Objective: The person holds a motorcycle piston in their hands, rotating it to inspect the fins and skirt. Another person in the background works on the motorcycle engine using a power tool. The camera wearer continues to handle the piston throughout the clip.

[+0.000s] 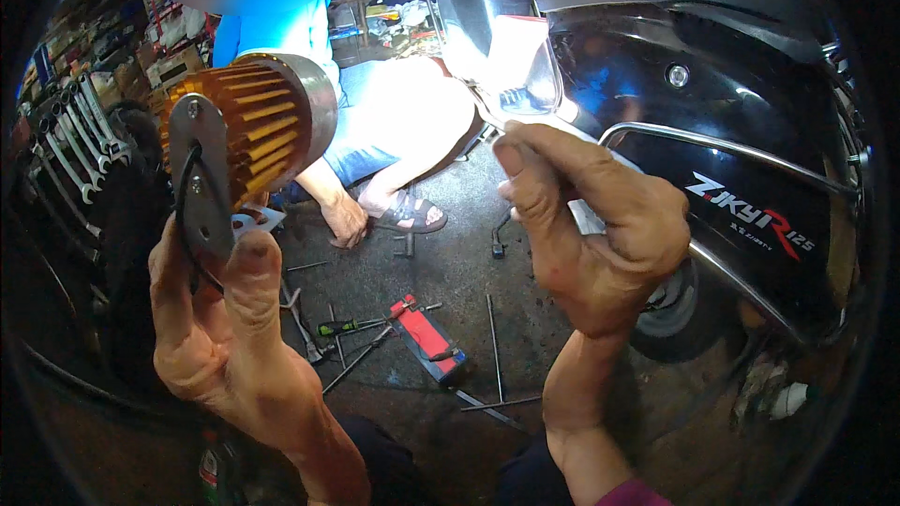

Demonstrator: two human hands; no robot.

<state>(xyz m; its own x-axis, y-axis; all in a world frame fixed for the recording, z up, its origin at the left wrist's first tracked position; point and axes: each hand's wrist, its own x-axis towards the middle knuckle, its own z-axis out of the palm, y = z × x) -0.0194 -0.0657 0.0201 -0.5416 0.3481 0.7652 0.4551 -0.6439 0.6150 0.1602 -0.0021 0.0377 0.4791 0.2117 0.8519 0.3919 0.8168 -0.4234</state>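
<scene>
My left hand [230, 328] grips a round lamp [248, 126] with a gold finned body, silver ring, oval metal plate and black cable, raised at the upper left. A small white piece [262, 222] shows beside my left thumb. My right hand [600, 234] is raised in front of a black scooter [694, 56] with chrome side rails, thumb and forefinger closed together against a bright background; what they hold, if anything, I cannot make out.
A person in blue [272, 23] sits low ahead, a sandaled foot on the floor [441, 281]. A green-handled screwdriver [347, 326], a red-and-blue box [427, 337] and several metal rods lie below. Hanging wrenches [84, 141] line the left; cluttered shelves [141, 28] stand behind.
</scene>
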